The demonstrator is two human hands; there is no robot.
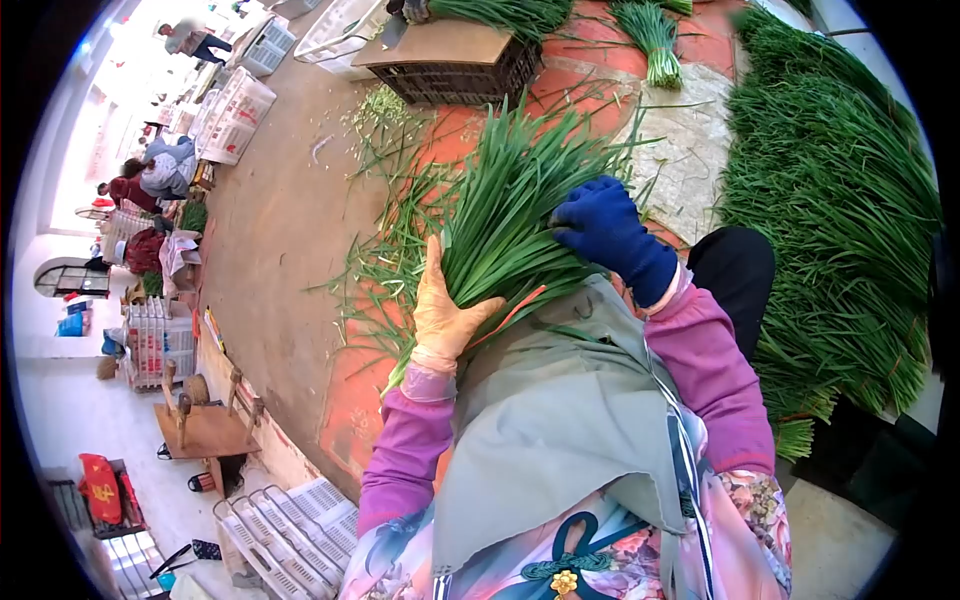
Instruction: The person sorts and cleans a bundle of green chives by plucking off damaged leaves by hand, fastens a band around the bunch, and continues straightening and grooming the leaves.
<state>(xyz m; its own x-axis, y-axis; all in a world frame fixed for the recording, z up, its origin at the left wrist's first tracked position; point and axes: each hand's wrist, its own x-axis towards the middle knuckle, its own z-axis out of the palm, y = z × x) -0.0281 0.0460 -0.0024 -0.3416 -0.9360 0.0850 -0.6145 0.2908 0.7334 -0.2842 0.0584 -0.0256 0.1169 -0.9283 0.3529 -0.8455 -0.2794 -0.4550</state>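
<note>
A large loose bunch of garlic chives [520, 200] lies across my lap, its long green leaves fanned upward. My left hand [445, 315], in a pale orange glove, cups the bunch's lower left side, with thumb and fingers spread around the leaves. On the right side, my right hand [608, 228], in a dark blue glove, has its fingers curled against the leaves; its fingertips are partly hidden. A thin orange-red strip [525, 308] shows at the near edge of the bunch. A grey apron [555, 400] covers my lap beneath it.
A big pile of chives [825, 210] lines the right side. Beyond my hands are a tied bunch [655, 45] and a dark crate with a board top [450, 62]. Loose leaves litter the red mat [355, 400]. Baskets [290, 530], a wooden stool [205, 430] and co-workers [165, 165] are at left.
</note>
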